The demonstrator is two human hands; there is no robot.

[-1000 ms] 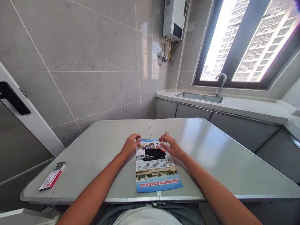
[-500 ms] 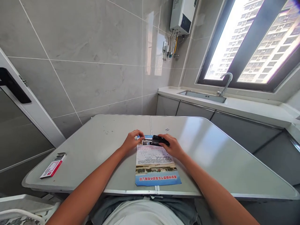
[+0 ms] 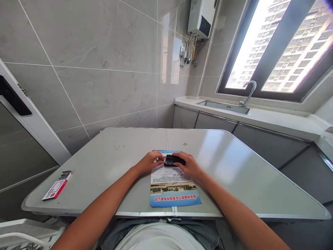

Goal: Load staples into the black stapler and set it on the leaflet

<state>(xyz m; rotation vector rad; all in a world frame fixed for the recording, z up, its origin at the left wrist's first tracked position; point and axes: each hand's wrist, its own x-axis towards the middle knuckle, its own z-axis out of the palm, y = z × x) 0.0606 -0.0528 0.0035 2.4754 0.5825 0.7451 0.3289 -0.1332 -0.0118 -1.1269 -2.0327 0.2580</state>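
A black stapler [image 3: 170, 160] lies sideways over the upper part of a printed sheet [image 3: 170, 178] with blue edges and a photo band. My right hand [image 3: 187, 164] is wrapped round the stapler's right end. At the stapler's left end, my left hand [image 3: 151, 161] has its fingers pinched together; what they hold is too small to make out. The sheet rests on the pale table [image 3: 135, 201], near its front edge.
A red and white box [image 3: 57, 187] with dark pieces at its top lies at the table's left. Small staple strips [image 3: 185, 144] and scattered bits [image 3: 119, 147] lie farther back. A sink counter [image 3: 273, 119] stands at the back right.
The stapler has come slightly nearer to me and now looks closed, its thin metal part no longer sticking out leftward. My left hand has moved slightly right and down.
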